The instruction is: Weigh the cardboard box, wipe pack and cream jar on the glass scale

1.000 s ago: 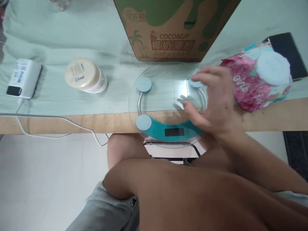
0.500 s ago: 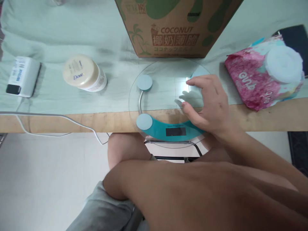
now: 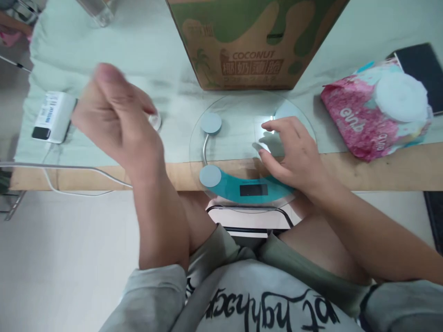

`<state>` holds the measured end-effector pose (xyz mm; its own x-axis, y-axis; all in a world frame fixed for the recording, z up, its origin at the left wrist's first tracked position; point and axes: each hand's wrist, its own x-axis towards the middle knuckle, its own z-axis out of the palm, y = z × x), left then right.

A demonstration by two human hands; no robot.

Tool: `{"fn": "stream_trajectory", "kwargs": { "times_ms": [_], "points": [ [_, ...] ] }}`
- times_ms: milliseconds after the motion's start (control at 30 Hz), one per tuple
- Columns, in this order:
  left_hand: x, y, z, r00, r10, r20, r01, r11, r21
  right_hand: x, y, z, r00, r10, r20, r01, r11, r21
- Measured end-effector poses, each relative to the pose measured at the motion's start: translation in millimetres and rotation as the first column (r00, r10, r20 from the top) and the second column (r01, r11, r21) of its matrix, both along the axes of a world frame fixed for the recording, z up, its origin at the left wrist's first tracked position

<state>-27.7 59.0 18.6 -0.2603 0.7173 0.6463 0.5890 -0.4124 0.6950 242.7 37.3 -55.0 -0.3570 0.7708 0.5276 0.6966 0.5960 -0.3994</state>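
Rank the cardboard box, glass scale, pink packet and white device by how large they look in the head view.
1. Cardboard box and glass scale: too alike to rank
2. Pink packet
3. White device

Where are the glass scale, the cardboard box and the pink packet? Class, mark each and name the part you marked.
Glass scale (image 3: 237, 143): head view, on its clear glass plate.
Cardboard box (image 3: 254, 44): head view, on its printed front.
Pink packet (image 3: 362, 113): head view, on its pink side, beside the white lid.
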Motion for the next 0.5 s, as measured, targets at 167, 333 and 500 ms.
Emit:
{"fn": "stream_trajectory", "kwargs": {
  "times_ms": [167, 333, 500],
  "points": [
    [-79, 40, -50.6, 0.937, 0.299, -0.179, -0.317, 0.945, -0.081, 0, 1, -3, 1.0, -0.011, 0.02, 0.012, 0.998, -0.056],
    [-94, 54, -77.7, 0.933, 0.338, -0.122, -0.358, 0.846, -0.394, 0, 4, -6, 1.0, -0.015, 0.02, 0.017, 0.996, -0.082],
    [-108, 58, -79.2, 0.929, 0.287, -0.236, -0.349, 0.89, -0.293, 2, 5, -5, 1.0, 0.006, -0.009, -0.007, 0.986, -0.169]
  ]
}}
